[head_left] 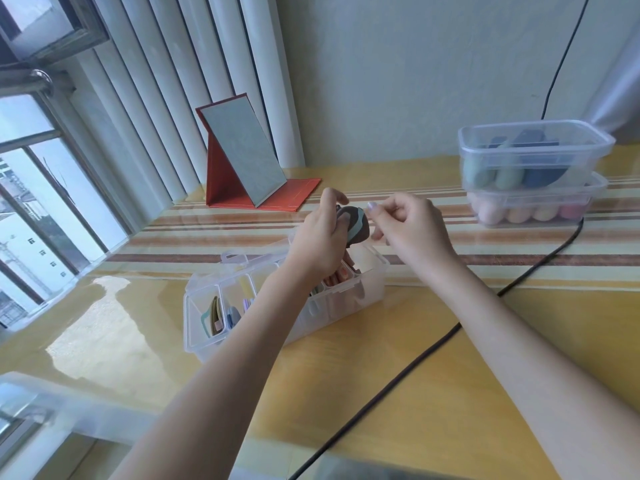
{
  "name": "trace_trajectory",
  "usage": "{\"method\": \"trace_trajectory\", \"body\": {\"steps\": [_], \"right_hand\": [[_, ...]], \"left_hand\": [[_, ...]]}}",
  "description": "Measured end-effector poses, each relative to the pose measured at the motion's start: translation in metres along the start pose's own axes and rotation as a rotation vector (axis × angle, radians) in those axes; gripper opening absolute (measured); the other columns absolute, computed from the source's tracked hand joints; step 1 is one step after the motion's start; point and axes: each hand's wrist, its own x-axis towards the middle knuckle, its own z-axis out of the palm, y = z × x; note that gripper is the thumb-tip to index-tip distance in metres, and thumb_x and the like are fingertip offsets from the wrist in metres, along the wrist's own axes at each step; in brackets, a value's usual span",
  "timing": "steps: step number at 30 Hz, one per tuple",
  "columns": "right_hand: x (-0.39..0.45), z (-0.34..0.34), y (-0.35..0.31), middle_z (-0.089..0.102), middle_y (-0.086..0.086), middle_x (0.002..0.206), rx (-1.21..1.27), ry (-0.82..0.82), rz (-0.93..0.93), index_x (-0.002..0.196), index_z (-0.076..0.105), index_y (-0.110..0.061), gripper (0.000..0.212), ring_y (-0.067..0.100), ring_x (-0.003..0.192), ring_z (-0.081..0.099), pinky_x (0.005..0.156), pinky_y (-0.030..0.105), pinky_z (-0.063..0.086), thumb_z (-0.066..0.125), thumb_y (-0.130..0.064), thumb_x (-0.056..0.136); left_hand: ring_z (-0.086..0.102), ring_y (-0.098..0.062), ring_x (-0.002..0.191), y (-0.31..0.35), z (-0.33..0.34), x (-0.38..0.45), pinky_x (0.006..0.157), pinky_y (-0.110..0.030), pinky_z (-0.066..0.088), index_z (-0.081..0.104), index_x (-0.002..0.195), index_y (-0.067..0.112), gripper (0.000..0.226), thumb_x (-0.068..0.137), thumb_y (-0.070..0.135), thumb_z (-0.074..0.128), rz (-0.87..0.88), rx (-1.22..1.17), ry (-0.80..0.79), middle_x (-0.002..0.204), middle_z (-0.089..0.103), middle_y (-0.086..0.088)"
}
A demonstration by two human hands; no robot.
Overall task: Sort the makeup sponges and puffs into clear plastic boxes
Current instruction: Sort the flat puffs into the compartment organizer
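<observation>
**boxfan:** Both forearms come in from the bottom edge, so start there. Left hand [320, 233] is curled round a small stack of flat puffs [356, 225], brownish with a pale teal edge, holding them up just above the divided clear box [207, 327]. Right hand [412, 225] is right beside the stack with its fingers curled in, thumb and forefinger pinched together at the puffs' edge. Can't tell whether it actually has hold of one.

**sortit:** What's already in the divided box?

**boxfan:** Under the left wrist and forearm, the compartments hold flat puffs standing on edge: a teal and brown one at the near end, some blue and purple bits next along, orange-ish ones below the left hand. Rest is hidden by the arm.

**sortit:** And further out?

**boxfan:** Well off to the right of the right hand, two clear tubs stacked: top tub [533, 150] has green and dark blue sponges, bottom tub [540, 206] has pink and peach egg-shaped ones. Beyond the left hand, a red folding mirror [242, 157] stands on the striped tabletop [485, 358]. A black cable [415, 362] runs under the right forearm toward the tubs.
</observation>
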Motion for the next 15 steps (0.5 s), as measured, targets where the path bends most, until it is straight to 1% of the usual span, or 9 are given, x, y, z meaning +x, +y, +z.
{"method": "trace_trajectory", "body": {"steps": [1,3,4,6,8,11,13,14,15], "right_hand": [[0.002,-0.001,0.002,0.067,0.0,0.078,-0.009,0.033,0.011,0.091,0.065,-0.012,0.02,0.006,0.064,0.058,0.052,0.01,0.038,0.061,-0.032,0.093],[0.002,0.003,0.006,0.064,-0.003,0.088,0.002,-0.038,0.058,0.107,0.063,-0.018,0.022,0.012,0.076,0.061,0.055,0.011,0.039,0.064,-0.033,0.091],[0.0,0.007,0.008,0.065,-0.004,0.088,0.022,-0.076,0.066,0.108,0.064,-0.021,0.021,0.013,0.078,0.063,0.057,0.011,0.04,0.066,-0.032,0.09],[-0.002,0.012,0.009,0.068,-0.004,0.085,0.058,-0.062,0.061,0.098,0.064,-0.022,0.013,0.012,0.075,0.064,0.054,0.009,0.04,0.069,-0.026,0.087],[-0.002,0.013,0.008,0.067,-0.003,0.08,0.131,-0.012,0.102,0.089,0.06,-0.019,0.013,0.008,0.07,0.061,0.053,0.008,0.041,0.072,-0.02,0.084],[0.0,0.011,0.007,0.066,0.0,0.08,0.259,0.073,0.191,0.078,0.055,-0.021,0.017,0.014,0.07,0.06,0.058,0.021,0.045,0.071,-0.017,0.081],[0.001,0.003,0.003,0.059,-0.001,0.072,0.26,0.184,0.192,0.073,0.048,-0.019,0.021,0.012,0.064,0.056,0.056,0.021,0.042,0.066,-0.014,0.08],[0.001,-0.002,0.0,0.054,-0.003,0.064,0.242,0.187,0.16,0.07,0.045,-0.017,0.022,0.007,0.058,0.052,0.053,0.019,0.039,0.065,-0.014,0.078],[0.001,-0.007,-0.002,0.051,-0.004,0.058,0.228,0.13,0.119,0.068,0.043,-0.016,0.023,0.004,0.051,0.047,0.051,0.019,0.037,0.065,-0.014,0.076]], "left_hand": [[0.059,-0.034,0.072,0.0,0.0,0.0,0.069,-0.052,0.051,0.039,0.112,0.012,0.014,0.098,0.014,0.034,0.0,0.001,-0.009,0.091,0.061,-0.013],[0.058,-0.034,0.077,0.001,0.0,0.0,0.071,-0.051,0.051,0.041,0.111,0.01,0.014,0.099,0.014,0.035,0.01,0.002,-0.023,0.094,0.06,-0.009],[0.058,-0.032,0.081,0.002,-0.001,-0.001,0.073,-0.049,0.05,0.042,0.111,0.009,0.014,0.099,0.014,0.035,0.017,0.007,-0.026,0.094,0.059,-0.005],[0.055,-0.028,0.086,0.003,-0.001,-0.001,0.076,-0.044,0.048,0.044,0.111,0.008,0.016,0.1,0.013,0.036,0.028,0.027,-0.028,0.095,0.056,0.001],[0.055,-0.027,0.09,0.002,-0.001,-0.001,0.078,-0.042,0.047,0.046,0.111,0.008,0.016,0.1,0.014,0.036,0.033,0.039,-0.036,0.098,0.057,0.001],[0.056,-0.029,0.089,-0.001,0.001,0.0,0.079,-0.045,0.048,0.048,0.107,0.007,0.021,0.102,0.02,0.033,0.015,0.047,-0.054,0.101,0.059,-0.005],[0.055,-0.029,0.091,-0.002,0.002,0.001,0.081,-0.043,0.047,0.05,0.107,0.005,0.028,0.103,0.024,0.03,-0.007,0.078,-0.056,0.102,0.059,-0.008],[0.054,-0.028,0.093,-0.003,0.002,0.002,0.082,-0.041,0.046,0.051,0.108,0.004,0.031,0.103,0.025,0.029,-0.014,0.097,-0.053,0.104,0.059,-0.008],[0.054,-0.028,0.094,-0.004,0.002,0.002,0.082,-0.04,0.045,0.052,0.108,0.004,0.033,0.104,0.026,0.028,-0.019,0.11,-0.051,0.105,0.059,-0.009]]}}
